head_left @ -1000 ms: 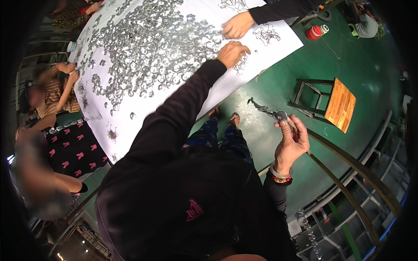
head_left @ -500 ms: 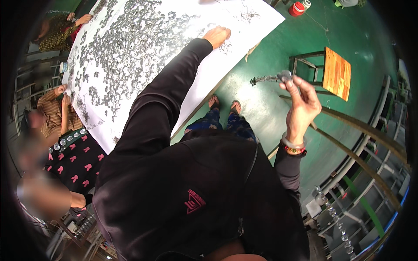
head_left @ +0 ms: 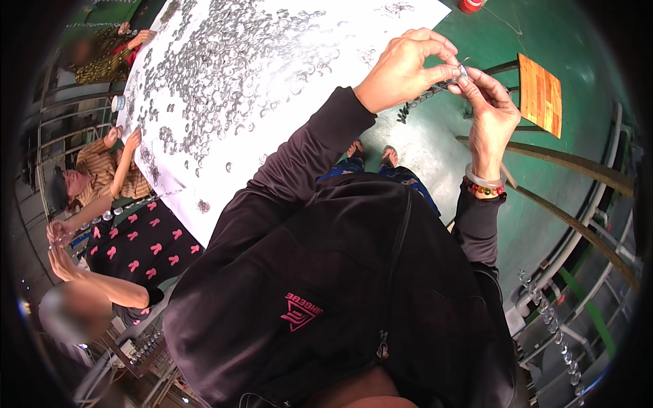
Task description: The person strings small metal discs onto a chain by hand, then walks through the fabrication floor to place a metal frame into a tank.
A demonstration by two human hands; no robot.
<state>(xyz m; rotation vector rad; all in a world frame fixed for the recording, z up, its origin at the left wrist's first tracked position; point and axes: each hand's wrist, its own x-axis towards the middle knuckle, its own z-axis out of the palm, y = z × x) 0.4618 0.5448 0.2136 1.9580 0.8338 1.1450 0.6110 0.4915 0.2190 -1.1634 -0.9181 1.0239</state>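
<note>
Both hands meet in front of me, above the floor past the table's right edge. My right hand (head_left: pixel 491 115) is closed in a pinch on a small clear glass-like bead (head_left: pixel 464 71). A strand of small dark shiny pieces (head_left: pixel 413 105) hangs from the fingers toward the left, partly behind my left hand. My left hand (head_left: pixel 406 71) is pinched closed at the same bead. A thin curved wire (head_left: pixel 466 61) sticks up at its fingertips; the wire's other end is hidden.
The white table (head_left: pixel 286 129) bears a wide spread of clear discs (head_left: pixel 224 61) and small wire heaps (head_left: pixel 398 8). A wooden stool (head_left: pixel 541 95) stands on the green floor at right. Crystal strands (head_left: pixel 554 326) hang at lower right. Co-workers sit along the left, one in an apron (head_left: pixel 139 241).
My left hand has left the table's wire heap and come right to meet my right hand. The right hand has moved slightly right. A co-worker at left now has raised hands with a strand.
</note>
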